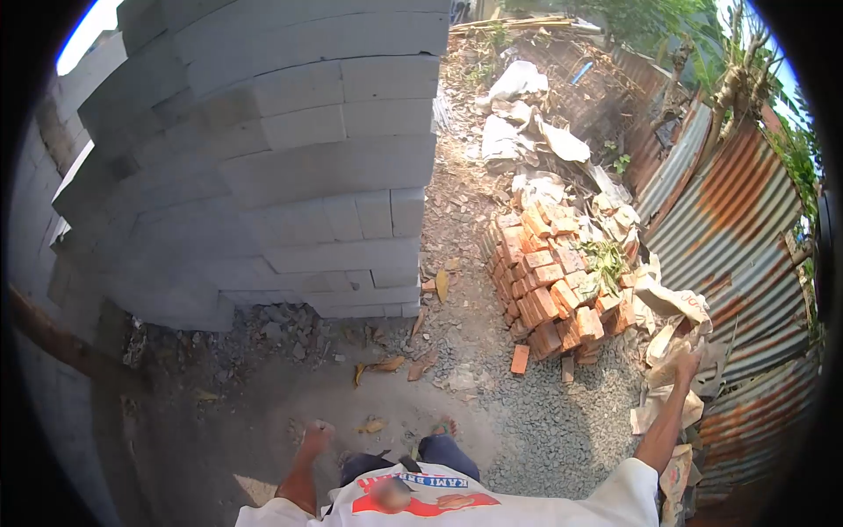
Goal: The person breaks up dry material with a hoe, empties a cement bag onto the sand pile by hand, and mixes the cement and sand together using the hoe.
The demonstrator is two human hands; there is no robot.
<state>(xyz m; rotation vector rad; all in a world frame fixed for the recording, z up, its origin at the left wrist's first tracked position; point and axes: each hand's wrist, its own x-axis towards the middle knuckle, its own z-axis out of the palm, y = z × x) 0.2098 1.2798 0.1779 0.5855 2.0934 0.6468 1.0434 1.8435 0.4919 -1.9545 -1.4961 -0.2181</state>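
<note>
The right hand (686,361) is at the end of an extended arm, its fingers overlapping the crumpled sack (667,303) beside the fence (746,202); the view does not show whether the fingers are closed on the cloth or only rest against it. The arm is held out to the side, probably because the sack lies beyond the near reach of the body. The sack lies directly at the fingertips, its lettered part extending up and away from the hand toward the brick pile (540,285). A lower sack (665,410) lies just below the hand, nearer the body. The left hand (319,430) hangs low on the opposite side, well apart from the sack; no held object is visible, and its finger position cannot be told. The brick pile stands next to the sack, stacked in rough layers, presumably to keep the bricks together; green leaves (604,262) lie on its side nearest the fence. One loose brick (520,359) lies at its foot, by the gravel (562,439). Farther off, pale sacks (518,81) lie on the ground behind the pile. The block wall (351,162) stands opposite the fence, with rubble (277,329) along its base.
</note>
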